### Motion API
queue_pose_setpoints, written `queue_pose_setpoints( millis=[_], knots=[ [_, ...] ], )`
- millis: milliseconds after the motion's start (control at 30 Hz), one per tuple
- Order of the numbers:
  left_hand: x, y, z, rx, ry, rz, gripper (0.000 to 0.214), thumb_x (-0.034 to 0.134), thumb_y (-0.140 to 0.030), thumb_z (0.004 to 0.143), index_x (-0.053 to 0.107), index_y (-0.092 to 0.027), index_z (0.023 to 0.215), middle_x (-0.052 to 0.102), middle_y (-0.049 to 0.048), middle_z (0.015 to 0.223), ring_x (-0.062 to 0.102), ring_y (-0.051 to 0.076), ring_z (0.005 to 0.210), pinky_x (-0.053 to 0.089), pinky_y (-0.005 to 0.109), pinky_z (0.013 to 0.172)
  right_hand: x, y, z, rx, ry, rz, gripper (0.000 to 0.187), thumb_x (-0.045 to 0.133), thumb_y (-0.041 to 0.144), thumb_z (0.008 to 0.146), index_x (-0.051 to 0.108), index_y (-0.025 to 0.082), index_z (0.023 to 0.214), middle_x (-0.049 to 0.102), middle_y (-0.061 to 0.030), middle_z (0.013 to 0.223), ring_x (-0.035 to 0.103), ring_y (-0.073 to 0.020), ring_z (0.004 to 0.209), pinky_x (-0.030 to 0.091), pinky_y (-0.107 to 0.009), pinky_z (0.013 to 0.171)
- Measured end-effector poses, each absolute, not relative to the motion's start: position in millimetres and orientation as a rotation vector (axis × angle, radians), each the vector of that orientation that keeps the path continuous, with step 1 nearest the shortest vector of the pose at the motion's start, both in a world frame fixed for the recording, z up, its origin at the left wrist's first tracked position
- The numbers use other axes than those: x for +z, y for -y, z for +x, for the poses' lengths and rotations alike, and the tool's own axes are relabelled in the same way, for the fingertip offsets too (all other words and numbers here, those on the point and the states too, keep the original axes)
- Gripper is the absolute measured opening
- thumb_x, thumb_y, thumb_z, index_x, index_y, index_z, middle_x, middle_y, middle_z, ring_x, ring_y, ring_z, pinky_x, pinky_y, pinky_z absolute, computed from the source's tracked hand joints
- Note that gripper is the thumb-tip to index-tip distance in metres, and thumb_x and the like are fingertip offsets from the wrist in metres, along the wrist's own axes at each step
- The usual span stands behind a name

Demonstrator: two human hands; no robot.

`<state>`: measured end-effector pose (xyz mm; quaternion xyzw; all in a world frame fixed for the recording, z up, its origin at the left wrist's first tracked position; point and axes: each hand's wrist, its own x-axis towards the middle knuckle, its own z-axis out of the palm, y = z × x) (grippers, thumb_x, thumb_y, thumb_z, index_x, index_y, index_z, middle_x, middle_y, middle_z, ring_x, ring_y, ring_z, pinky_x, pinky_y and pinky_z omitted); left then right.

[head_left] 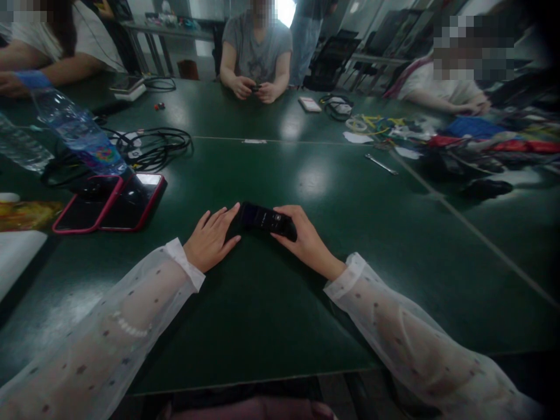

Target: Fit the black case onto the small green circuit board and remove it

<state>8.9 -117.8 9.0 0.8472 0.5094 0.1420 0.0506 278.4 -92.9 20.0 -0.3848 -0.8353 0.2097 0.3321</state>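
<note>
A small black device (265, 219) lies on the dark green table (280, 303) right in front of me. My right hand (301, 236) curls over its right end, thumb and fingers closed around it. My left hand (212, 238) lies flat on the table, fingers stretched out, with the fingertips touching the device's left end. Both arms wear sheer white dotted sleeves.
At the left stand two red-cased phones (111, 201), a tilted plastic water bottle (76, 128) and black cables (153, 146). A metal tool (381, 164) and colourful clutter (472, 137) lie at the right. Three other people sit round the table; one opposite (256, 55) holds a small object.
</note>
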Motion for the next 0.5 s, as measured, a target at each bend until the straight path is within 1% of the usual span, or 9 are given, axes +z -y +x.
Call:
queue_pose_setpoints(
  millis=[167, 233, 367, 500],
  knots=[
    [11.2, 117.3, 8.5, 0.478, -1.529, 2.540, 0.075, 0.046, -0.041, 0.098, 0.003, -0.019, 0.156, 0.037, 0.0155, 0.154, 0.036, 0.031, 0.141, 0.024, 0.055, 0.115, 19.1, 91.2, 279.0, 0.600, 2.208, -0.907, 0.051, 0.063, 0.018, 0.085, 0.044, 0.032, 0.130, 0.047, -0.0083, 0.130, 0.050, -0.0280, 0.125, 0.045, -0.055, 0.107],
    [13.4, 116.9, 8.0, 0.489, -1.517, 2.495, 0.078, 0.049, -0.042, 0.097, 0.004, -0.018, 0.156, 0.041, 0.0159, 0.152, 0.036, 0.031, 0.141, 0.024, 0.056, 0.115, 20.2, 91.0, 278.9, 0.623, 2.204, -0.897, 0.051, 0.064, 0.019, 0.085, 0.045, 0.032, 0.130, 0.048, -0.0080, 0.130, 0.049, -0.0276, 0.126, 0.043, -0.055, 0.108],
    [17.5, 116.2, 7.4, 0.517, -1.492, 2.401, 0.081, 0.054, -0.043, 0.094, 0.006, -0.019, 0.156, 0.049, 0.0155, 0.146, 0.039, 0.030, 0.139, 0.022, 0.056, 0.115, 23.2, 91.2, 279.2, 0.677, 2.184, -0.897, 0.053, 0.070, 0.025, 0.082, 0.047, 0.032, 0.129, 0.050, -0.0074, 0.130, 0.049, -0.0271, 0.126, 0.043, -0.053, 0.108],
    [18.3, 115.0, 6.8, 0.557, -1.486, 2.307, 0.079, 0.054, -0.042, 0.094, 0.010, -0.020, 0.155, 0.051, 0.0140, 0.144, 0.039, 0.027, 0.139, 0.019, 0.055, 0.116, 25.3, 91.9, 280.0, 0.781, 2.168, -0.905, 0.053, 0.072, 0.033, 0.081, 0.050, 0.030, 0.129, 0.052, -0.0074, 0.129, 0.052, -0.0264, 0.123, 0.047, -0.051, 0.104]
  ],
)
